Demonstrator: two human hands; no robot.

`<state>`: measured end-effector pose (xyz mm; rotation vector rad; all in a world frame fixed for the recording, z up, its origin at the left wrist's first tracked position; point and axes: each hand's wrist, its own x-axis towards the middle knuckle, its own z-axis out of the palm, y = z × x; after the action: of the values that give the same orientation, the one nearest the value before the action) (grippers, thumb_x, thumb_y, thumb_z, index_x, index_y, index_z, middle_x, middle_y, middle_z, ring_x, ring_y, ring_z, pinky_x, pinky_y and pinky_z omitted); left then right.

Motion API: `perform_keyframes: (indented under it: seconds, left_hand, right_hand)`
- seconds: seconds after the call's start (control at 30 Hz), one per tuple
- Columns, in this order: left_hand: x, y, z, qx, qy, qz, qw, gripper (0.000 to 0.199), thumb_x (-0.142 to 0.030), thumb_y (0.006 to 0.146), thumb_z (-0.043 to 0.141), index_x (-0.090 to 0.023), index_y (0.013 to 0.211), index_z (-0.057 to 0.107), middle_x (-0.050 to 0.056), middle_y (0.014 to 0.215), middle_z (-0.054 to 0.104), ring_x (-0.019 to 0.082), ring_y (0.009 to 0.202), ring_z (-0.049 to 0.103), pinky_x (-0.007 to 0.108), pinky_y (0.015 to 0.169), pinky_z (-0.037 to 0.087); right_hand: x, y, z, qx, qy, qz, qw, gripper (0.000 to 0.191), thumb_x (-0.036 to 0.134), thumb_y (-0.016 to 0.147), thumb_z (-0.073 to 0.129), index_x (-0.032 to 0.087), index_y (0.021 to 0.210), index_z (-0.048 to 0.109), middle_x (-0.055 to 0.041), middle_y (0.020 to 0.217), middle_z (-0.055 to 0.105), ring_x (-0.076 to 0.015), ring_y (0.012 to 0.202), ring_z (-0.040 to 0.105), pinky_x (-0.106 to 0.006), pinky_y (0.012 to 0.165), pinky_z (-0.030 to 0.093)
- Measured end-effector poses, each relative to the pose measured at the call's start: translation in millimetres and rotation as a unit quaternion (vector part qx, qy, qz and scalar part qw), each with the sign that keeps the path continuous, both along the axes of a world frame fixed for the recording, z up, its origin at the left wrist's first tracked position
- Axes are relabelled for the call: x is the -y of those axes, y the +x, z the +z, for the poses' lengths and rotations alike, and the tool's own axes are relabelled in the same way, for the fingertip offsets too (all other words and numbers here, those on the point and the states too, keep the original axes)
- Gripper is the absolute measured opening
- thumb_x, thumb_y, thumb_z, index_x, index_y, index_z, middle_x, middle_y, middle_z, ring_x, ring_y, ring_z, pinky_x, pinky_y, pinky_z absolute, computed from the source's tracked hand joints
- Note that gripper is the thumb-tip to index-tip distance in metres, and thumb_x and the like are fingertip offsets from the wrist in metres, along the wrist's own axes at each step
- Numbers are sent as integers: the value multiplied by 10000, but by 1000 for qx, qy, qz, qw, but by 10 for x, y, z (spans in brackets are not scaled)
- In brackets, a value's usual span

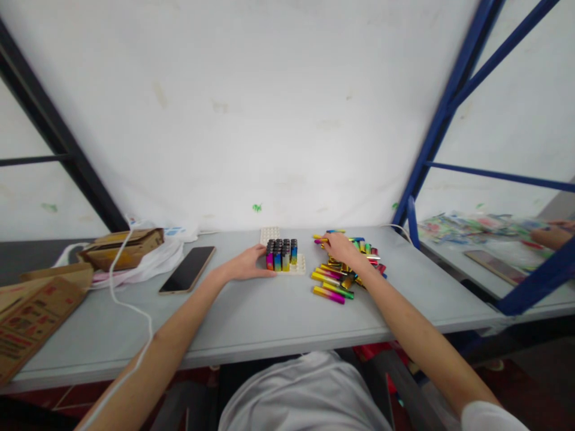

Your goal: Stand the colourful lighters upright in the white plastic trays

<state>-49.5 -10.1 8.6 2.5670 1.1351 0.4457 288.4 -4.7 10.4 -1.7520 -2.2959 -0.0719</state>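
Observation:
Several metallic, gradient-coloured tubes with dark tops [281, 254] stand upright in rows on a white holder [300, 264] with round holes. My left hand [248, 263] curves around the left side of this holder, thumb in front and fingers behind. To the right lies a loose heap of shiny tubes [333, 278] in yellow, purple, green, blue and gold. At the heap's far left edge my right hand [340, 248] has its fingers closed on a yellow and purple tube [320, 240]. Its fingertips are partly hidden.
Another white holder [269, 233] lies behind, near the wall. A phone [188, 269], a white cable [119, 293], an open cardboard box [130, 248] and a larger carton [45, 317] are on the left. A blue metal frame [417, 179] stands right; beyond it another person's hand [552, 233] shows.

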Motion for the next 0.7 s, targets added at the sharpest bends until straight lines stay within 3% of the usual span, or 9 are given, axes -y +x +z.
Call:
perform_keyframes:
  seconds: [0.23,0.43,0.5,0.6,0.7]
  left_hand:
    - [26,84,-63,33,29,34,998,764,-734,694,755,-196,1231,671,115,1251,694,353,1144,644,443,1054,506]
    - [7,132,-110,74,20,41,996,774,-762,671,763,-180,1178,705,129,1290,671,362,1171,628,472,1063,499]
    - [-13,120,-117,84,10,38,996,753,-759,702,744,-177,1178,706,132,1309,662,357,1191,622,469,1079,489]
    - [-35,111,-113,100,-8,24,995,690,-754,775,680,-185,1165,717,119,1309,667,337,1198,627,449,1089,483]
    - [-40,118,-96,105,-19,23,994,675,-753,803,646,-181,1151,730,118,1294,678,330,1185,638,444,1079,489]
  right_hand:
    - [12,-66,59,-45,30,-16,998,327,322,999,527,112,986,778,-172,976,780,-233,875,696,-292,811,453]
    - [12,-97,84,-218,13,-42,975,225,319,903,642,151,922,790,-73,772,775,-199,731,688,-269,715,466]
    - [11,-101,80,-330,-26,-38,943,199,314,905,645,156,909,767,-73,791,779,-184,707,692,-264,695,495]
    - [27,-120,75,-522,-97,9,847,166,316,914,659,160,954,698,-105,941,794,-160,737,710,-267,721,557]
    - [60,-151,78,-619,-139,41,772,183,316,905,689,172,1012,654,-120,1030,787,-155,787,733,-280,771,590]
